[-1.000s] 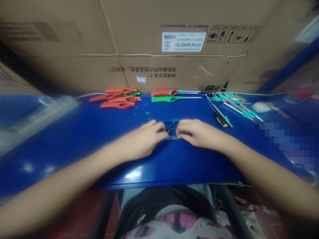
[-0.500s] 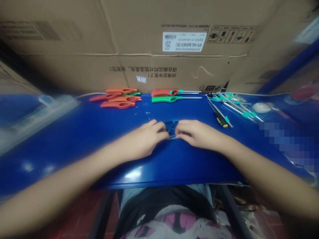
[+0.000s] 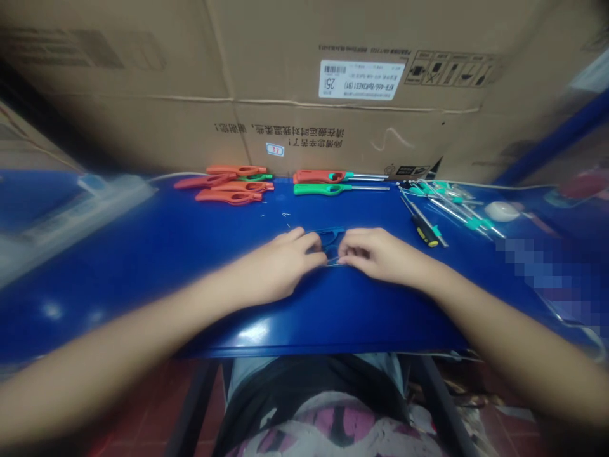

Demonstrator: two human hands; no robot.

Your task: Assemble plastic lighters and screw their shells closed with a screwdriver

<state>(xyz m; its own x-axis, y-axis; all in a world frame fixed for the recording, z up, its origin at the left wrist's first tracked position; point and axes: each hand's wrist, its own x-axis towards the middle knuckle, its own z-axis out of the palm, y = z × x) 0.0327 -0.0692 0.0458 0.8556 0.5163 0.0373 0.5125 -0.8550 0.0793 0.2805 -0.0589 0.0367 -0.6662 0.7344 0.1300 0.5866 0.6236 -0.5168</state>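
My left hand (image 3: 280, 263) and my right hand (image 3: 375, 254) rest on the blue table (image 3: 166, 254), fingers curled. Between their fingertips lies a blue plastic lighter shell (image 3: 329, 240), and both hands pinch it from either side. The shell is the same colour as the table and partly hidden by my fingers. A few tiny pale bits (image 3: 284, 218) lie just beyond it.
Several orange lighter shells (image 3: 228, 187) lie at the back left. An orange-and-green long lighter (image 3: 333, 177) and a green one (image 3: 333, 188) lie behind. A black-and-yellow screwdriver (image 3: 423, 227), green-handled parts (image 3: 451, 200) and a white object (image 3: 498, 211) lie right. A cardboard box (image 3: 304, 82) walls the back.
Both hands stay on the blue shell with only slight finger shifts. The view has drifted a little, moving everything slightly rightward.
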